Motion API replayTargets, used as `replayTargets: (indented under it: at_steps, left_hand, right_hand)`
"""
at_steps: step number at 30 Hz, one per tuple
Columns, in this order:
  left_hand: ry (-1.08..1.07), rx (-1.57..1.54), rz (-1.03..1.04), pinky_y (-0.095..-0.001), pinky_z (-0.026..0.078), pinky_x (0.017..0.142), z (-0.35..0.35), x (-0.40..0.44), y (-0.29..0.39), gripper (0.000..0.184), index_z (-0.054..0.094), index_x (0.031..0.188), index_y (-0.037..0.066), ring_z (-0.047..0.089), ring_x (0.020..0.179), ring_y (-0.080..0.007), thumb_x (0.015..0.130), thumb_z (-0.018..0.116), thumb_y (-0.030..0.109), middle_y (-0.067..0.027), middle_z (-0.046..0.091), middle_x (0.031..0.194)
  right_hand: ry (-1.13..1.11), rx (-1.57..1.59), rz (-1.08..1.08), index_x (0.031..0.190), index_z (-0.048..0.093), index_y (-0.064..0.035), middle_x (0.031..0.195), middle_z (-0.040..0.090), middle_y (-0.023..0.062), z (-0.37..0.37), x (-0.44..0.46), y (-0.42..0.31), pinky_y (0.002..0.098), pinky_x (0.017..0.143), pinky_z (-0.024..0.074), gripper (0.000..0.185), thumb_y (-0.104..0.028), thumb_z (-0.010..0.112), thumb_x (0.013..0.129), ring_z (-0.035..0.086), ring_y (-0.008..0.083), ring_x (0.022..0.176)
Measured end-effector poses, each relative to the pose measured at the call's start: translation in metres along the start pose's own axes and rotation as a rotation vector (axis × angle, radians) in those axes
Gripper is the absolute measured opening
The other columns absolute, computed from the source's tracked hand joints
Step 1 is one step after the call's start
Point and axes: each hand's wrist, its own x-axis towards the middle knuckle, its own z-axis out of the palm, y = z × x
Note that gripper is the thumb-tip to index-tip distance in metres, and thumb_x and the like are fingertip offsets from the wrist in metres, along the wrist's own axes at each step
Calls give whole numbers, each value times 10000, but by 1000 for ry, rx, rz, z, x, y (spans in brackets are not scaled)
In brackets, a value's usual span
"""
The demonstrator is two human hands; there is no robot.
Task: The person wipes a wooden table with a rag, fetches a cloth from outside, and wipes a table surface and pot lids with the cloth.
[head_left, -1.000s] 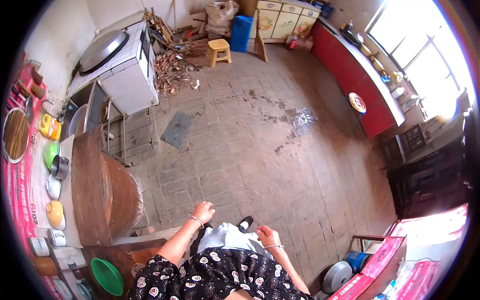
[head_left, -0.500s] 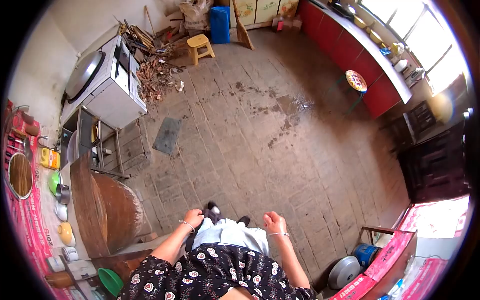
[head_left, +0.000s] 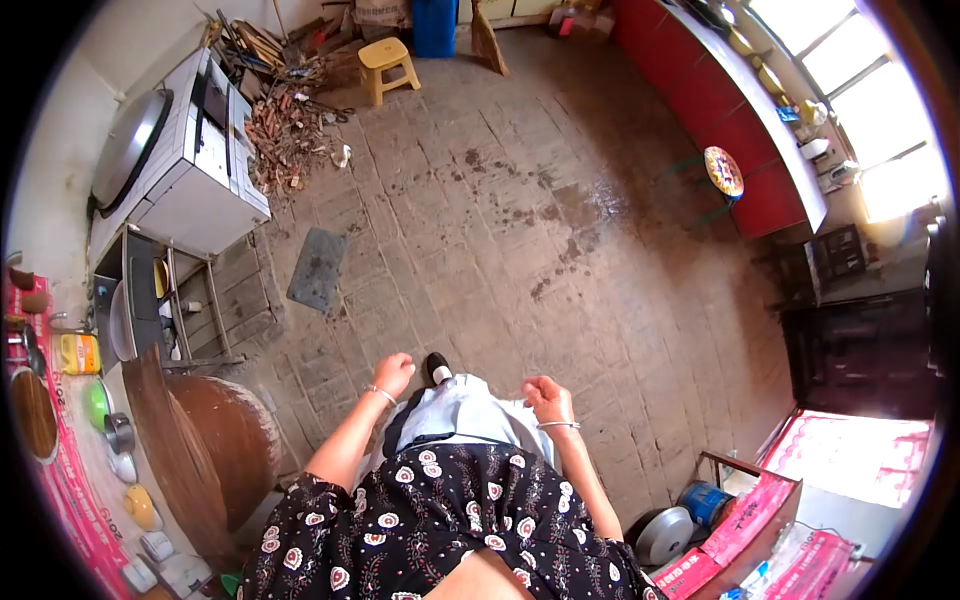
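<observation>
Now moving farther out over the paved floor (head_left: pixel 450 260) with one dark shoe (head_left: pixel 435 362) leading, carrying nothing in left hand (head_left: pixel 392 374) or right hand (head_left: pixel 549 401), with fingers (head_left: pixel 535 386) loosely curled.

Stool (head_left: pixel 388 66) stood before firewood pile (head_left: pixel 285 135), right of tiled stove (head_left: pixel 185 150). Floor mat (head_left: pixel 317 270) lay between slatted rack (head_left: pixel 205 310) and round-topped stool (head_left: pixel 724 173). Large vat (head_left: pixel 228 440) sat at left; metal lid (head_left: pixel 664 536) just beside drum (head_left: pixel 705 503), lower right.
</observation>
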Motion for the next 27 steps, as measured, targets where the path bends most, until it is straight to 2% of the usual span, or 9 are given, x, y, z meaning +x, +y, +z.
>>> replayTargets:
  at_steps: [3, 5, 8, 12, 15, 19, 23, 27]
  left_hand:
    - [33, 42, 48, -388, 473, 803, -28, 48, 24, 279, 630, 957, 17, 602, 907, -321, 747, 603, 198, -175, 633, 961]
    - [19, 27, 52, -365, 479, 802, -42, 78, 46, 278, 622, 994, 10, 613, 913, -287, 765, 595, 166, -166, 639, 976]
    - [-1, 3, 68, -349, 483, 797, -51, 119, 70, 276, 618, 1011, 3, 621, 909, -268, 776, 590, 146, -161, 642, 984]
    - [-20, -31, 82, -335, 484, 787, -55, 177, 89, 278, 617, 1010, 0, 627, 888, -249, 774, 595, 145, -155, 648, 971]
    - [-14, -22, -8, -326, 489, 770, -60, 213, 90, 285, 616, 1011, -1, 631, 869, -230, 771, 601, 152, -151, 652, 957]
    - [6, 38, -145, -356, 492, 771, -84, 243, 109, 250, 634, 962, 17, 636, 856, -268, 758, 606, 159, -159, 656, 906]
    - [90, -32, -252, -351, 496, 757, -99, 280, 127, 239, 643, 949, 32, 641, 839, -248, 766, 606, 180, -148, 663, 878]
    - [71, -135, -231, -348, 496, 747, -102, 332, 115, 242, 651, 932, 43, 642, 821, -264, 753, 613, 201, -154, 659, 867]
  right_hand:
    - [23, -10, 54, 930, 619, 10, 675, 607, 47, -2, 26, -36, 251, 563, 476, 185, -151, 563, 858, 583, 103, 600]
    - [60, -29, 39, 943, 618, 10, 700, 620, 55, -3, 48, -41, 253, 564, 477, 195, -157, 558, 860, 588, 106, 602]
    - [57, 2, 91, 913, 620, -21, 793, 653, 34, -10, 82, -48, 223, 511, 439, 176, -177, 550, 871, 597, 91, 612]
    - [66, 50, 228, 897, 619, -28, 773, 651, 45, -23, 142, -73, 228, 485, 430, 159, -167, 544, 873, 596, 95, 591]
    - [44, 20, 152, 895, 621, -33, 738, 646, 47, -38, 202, -79, 232, 474, 427, 155, -158, 531, 878, 596, 103, 580]
    - [-40, 154, 243, 848, 630, -12, 658, 631, 54, -65, 278, -164, 240, 453, 440, 113, -100, 560, 841, 567, 119, 498]
    - [-32, -35, -88, 832, 618, -17, 593, 604, 49, -69, 371, -194, 247, 441, 427, 94, -98, 571, 829, 559, 99, 483]
    - [-6, 15, -199, 806, 600, -26, 574, 531, -16, -56, 451, -267, 208, 443, 398, 23, -47, 591, 812, 485, 50, 467]
